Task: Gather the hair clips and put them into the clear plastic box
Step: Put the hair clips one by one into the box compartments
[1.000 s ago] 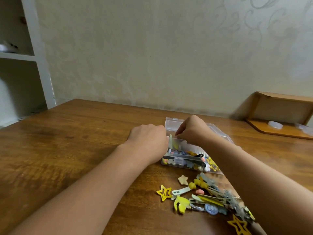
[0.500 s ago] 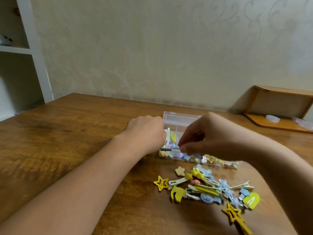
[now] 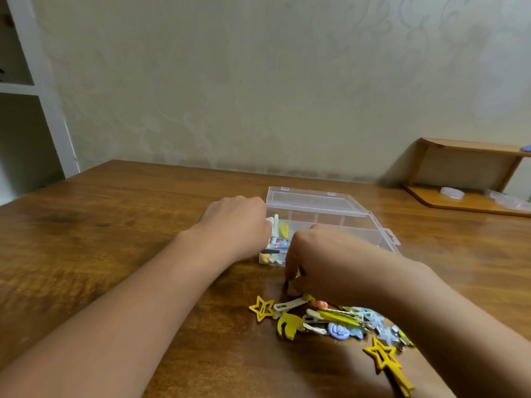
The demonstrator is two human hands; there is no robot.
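A dark-stained wooden table with a glossy, streaked grain fills the foreground and runs back to a pale wall bearing a faint scrolled pattern. A white shelving unit stands at the far left, and a small wooden corner shelf sits at the far right of the table.

The clear plastic box lies open near the table's middle, its lid folded back; a few clips show in its left compartments. The left hand rests against the box's left end, fingers curled; whether they grip it I cannot tell. The right hand reaches down in front of the box, fingertips pinched together at the table just beside the pile of hair clips; what they hold is hidden. A yellow star clip lies at the pile's left edge, a larger star clip to the right.
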